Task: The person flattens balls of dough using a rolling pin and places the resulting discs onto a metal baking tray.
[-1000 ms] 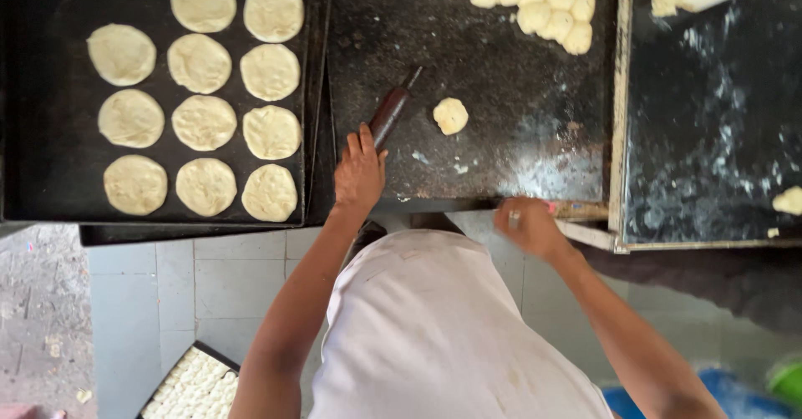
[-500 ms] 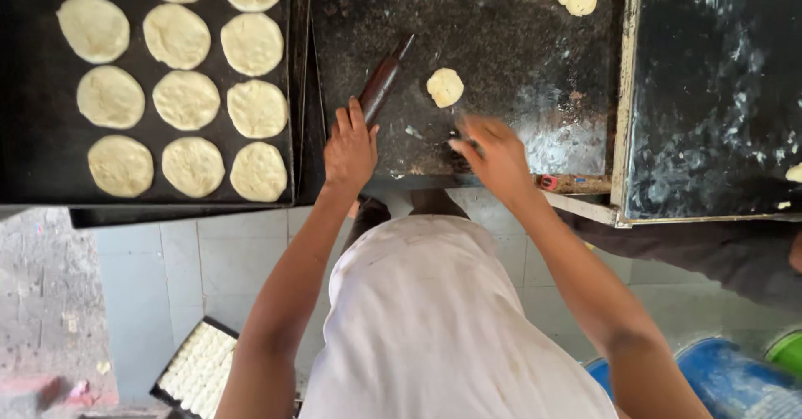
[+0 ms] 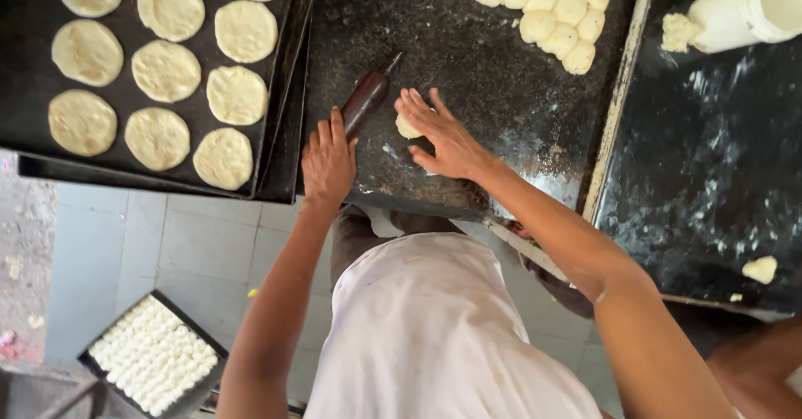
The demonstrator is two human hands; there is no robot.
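Note:
My left hand [image 3: 328, 158] rests flat on the dark work surface [image 3: 468, 60], its fingers touching the near end of a dark brown rolling pin [image 3: 366, 100]. My right hand [image 3: 440, 135] presses palm-down with spread fingers on a small pale dough ball [image 3: 406, 126], which is mostly hidden under it. A cluster of several raw dough balls [image 3: 547, 5] lies at the far side of the surface. To the left, a black tray [image 3: 276, 147] carries several flattened dough discs [image 3: 167, 70] in rows.
A second dark, flour-dusted table [image 3: 710, 160] stands at the right with a white container [image 3: 743, 10] and a dough scrap [image 3: 758, 269]. On the tiled floor at lower left sits a tray of small white pieces [image 3: 154, 354]. My white apron [image 3: 434, 335] fills the bottom centre.
My right hand has moved forward from the table's near edge onto the dough ball. My left hand stays at the rolling pin's end. The view has shifted a little.

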